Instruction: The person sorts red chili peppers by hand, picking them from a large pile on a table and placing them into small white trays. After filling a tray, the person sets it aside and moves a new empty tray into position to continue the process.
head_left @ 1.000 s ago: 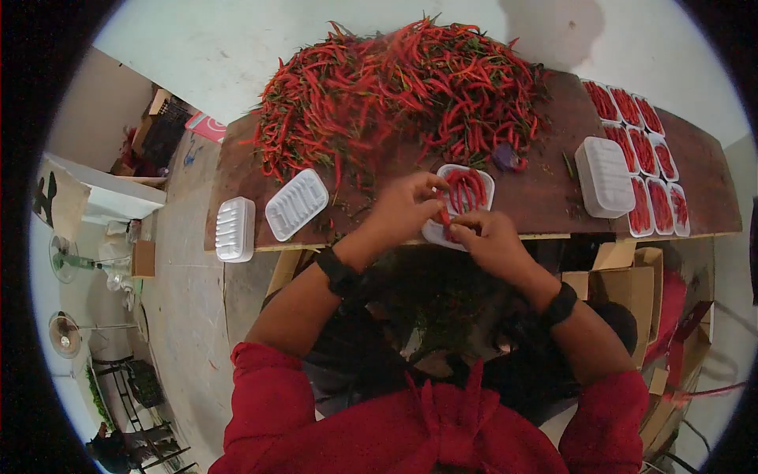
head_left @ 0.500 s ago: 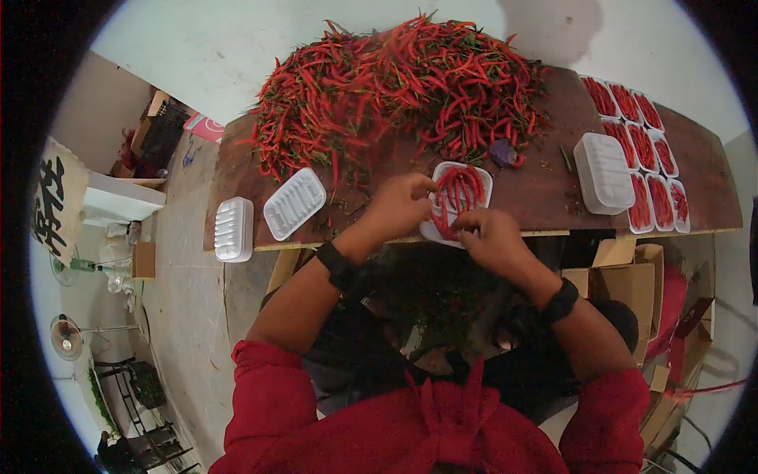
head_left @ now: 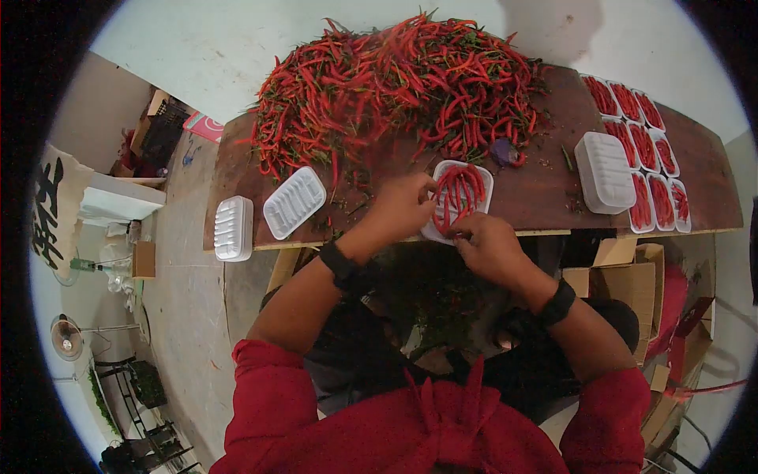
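Observation:
A white tray holding several red chilies lies at the table's front edge, between my two hands. My left hand is at the tray's left side, its fingers closed near the chilies; what they hold, if anything, is hidden. My right hand reaches over the tray's lower right side, thumb and fingers pinched at the lower ends of the chilies. Behind the tray rises a large heap of red chilies with green stems.
Stacked white trays stand at the right, beside several filled trays. An empty tray and another stack lie at the left. A purple object sits behind the working tray. Cardboard boxes are below the table.
My right hand has shifted slightly, with its fingers now closer together over the chilies. The chilies in the tray lie more in line. My left hand has barely moved.

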Tool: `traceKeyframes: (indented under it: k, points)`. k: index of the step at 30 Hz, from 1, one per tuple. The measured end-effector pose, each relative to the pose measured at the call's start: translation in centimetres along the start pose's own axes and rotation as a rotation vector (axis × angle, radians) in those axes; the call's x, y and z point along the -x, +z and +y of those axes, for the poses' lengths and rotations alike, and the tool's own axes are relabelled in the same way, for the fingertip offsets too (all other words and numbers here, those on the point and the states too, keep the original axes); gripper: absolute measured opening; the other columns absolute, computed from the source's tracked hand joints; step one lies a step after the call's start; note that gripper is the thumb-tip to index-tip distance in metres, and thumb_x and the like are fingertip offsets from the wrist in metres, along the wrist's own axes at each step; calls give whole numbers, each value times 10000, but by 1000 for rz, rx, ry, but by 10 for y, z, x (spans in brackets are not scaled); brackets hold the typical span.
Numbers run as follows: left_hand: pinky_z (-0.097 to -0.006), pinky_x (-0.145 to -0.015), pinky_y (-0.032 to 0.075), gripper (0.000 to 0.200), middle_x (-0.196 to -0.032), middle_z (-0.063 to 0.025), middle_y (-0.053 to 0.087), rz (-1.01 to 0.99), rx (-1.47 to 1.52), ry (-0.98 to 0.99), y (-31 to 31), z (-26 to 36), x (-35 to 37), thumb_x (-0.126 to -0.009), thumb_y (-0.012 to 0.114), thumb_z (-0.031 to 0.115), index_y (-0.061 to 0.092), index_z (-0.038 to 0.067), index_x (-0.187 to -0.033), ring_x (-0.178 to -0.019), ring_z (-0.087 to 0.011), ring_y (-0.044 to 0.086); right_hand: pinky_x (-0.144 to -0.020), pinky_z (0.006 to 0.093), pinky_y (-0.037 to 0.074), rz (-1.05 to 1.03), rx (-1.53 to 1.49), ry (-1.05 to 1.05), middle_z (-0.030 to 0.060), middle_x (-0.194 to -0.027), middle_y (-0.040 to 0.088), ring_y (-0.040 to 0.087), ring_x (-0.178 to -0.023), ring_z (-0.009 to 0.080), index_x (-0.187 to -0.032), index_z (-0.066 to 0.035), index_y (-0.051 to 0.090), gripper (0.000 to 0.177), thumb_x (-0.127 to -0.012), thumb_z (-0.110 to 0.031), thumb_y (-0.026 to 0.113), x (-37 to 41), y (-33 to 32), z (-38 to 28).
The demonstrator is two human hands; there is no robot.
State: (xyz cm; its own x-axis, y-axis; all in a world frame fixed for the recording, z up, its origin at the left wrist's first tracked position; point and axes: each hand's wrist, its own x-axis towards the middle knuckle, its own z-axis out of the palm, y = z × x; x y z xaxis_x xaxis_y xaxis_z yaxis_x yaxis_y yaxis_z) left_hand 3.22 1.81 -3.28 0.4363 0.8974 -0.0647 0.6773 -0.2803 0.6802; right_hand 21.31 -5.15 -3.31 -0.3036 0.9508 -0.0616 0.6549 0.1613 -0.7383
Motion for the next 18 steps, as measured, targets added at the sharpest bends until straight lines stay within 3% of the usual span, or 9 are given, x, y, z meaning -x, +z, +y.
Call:
traceKeyframes:
  k: [3, 5, 9, 10, 13, 15, 16, 18]
  points:
    - [-373, -786, 489, 290, -969, -162, 639, 16, -7, 22, 2, -3, 0, -752, 619, 175, 615, 10, -991, -896, -293, 629, -733, 383, 484, 6, 16, -13, 164, -890, 635, 611, -803, 323, -915, -49, 664, 197, -733, -63, 588, 0, 2, 4]
    - [-371, -786, 489, 298, -968, -160, 639, 9, -19, 23, 2, -3, 0, -753, 620, 181, 614, 12, -998, -896, -292, 629, -750, 461, 475, 0, 17, -26, 181, -871, 623, 598, -816, 369, -958, -133, 678, 243, -759, -155, 542, -1, 1, 5]
    - [-368, -786, 486, 309, -965, -161, 638, -38, -77, -36, 0, 1, -1, -756, 621, 196, 614, 17, -1008, -897, -297, 624, -752, 463, 472, -1, 22, -45, 183, -879, 621, 594, -827, 369, -944, -115, 675, 230, -759, -152, 544, -1, -1, 6]
    - [-368, -786, 486, 309, -965, -161, 638, -38, -77, -36, 1, 0, -1, -756, 621, 196, 614, 17, -1008, -897, -297, 624, -747, 426, 473, 24, 17, -58, 189, -881, 621, 598, -826, 355, -932, -74, 665, 212, -748, -115, 568, -1, -2, 4]
    - [-372, -776, 486, 300, -970, -165, 635, -1, -72, 28, 5, -5, -1, -761, 619, 200, 615, 24, -1004, -882, -306, 624, -743, 391, 473, 41, 24, -37, 196, -888, 619, 601, -825, 344, -927, -34, 652, 203, -740, -82, 592, -2, -4, 2]
    - [-410, -644, 464, 289, -756, -168, 606, 125, -8, 154, 9, -8, 0, -699, 619, 124, 608, 9, -964, -709, -324, 600, -744, 393, 472, 33, 37, -7, 198, -892, 617, 599, -824, 347, -935, -34, 650, 207, -743, -86, 593, -3, -4, 3]
    - [-410, -644, 464, 289, -756, -168, 606, 129, -9, 155, 10, -12, 0, -699, 619, 124, 608, 9, -964, -709, -324, 600, -745, 396, 471, 63, 14, -22, 198, -890, 616, 599, -821, 348, -940, -40, 651, 209, -746, -90, 592, -4, -2, 5]
    - [-421, -679, 456, 264, -788, -162, 587, 224, -128, 346, 13, -16, 0, -694, 627, 139, 620, 42, -940, -776, -331, 587, -745, 400, 470, 92, -10, -36, 197, -889, 616, 598, -819, 349, -945, -46, 652, 211, -750, -95, 591, -4, -2, 4]
